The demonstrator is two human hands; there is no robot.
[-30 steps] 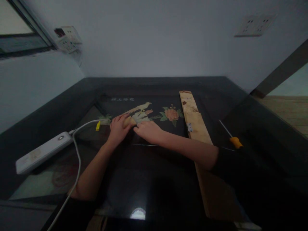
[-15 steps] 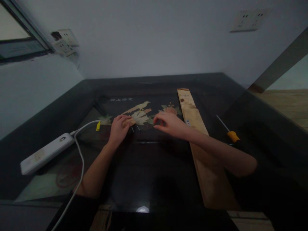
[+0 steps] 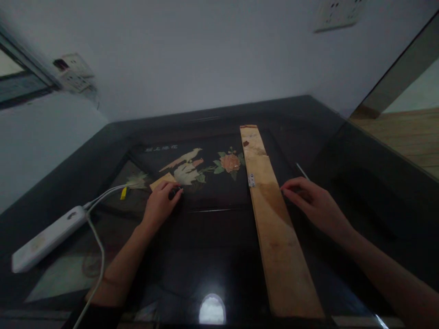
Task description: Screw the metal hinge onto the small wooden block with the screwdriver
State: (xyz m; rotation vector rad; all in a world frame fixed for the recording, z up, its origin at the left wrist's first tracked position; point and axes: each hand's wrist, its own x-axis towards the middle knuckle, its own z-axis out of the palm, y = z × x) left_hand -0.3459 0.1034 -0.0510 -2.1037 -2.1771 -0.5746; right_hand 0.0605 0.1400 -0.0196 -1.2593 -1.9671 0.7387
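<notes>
Under the left hand (image 3: 158, 206), a small tan wooden block (image 3: 162, 181) is lying pinned by curled fingers, probably steadying it. Beside the long pale wooden plank (image 3: 270, 214), the right hand (image 3: 313, 205) is hovering loosely spread, covering the thin metal-shafted screwdriver (image 3: 302, 171).

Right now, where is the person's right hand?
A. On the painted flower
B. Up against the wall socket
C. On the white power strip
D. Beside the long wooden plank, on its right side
D: the right hand rests on the dark table just right of the wooden plank, while the left hand stays by the small tan block.
</notes>
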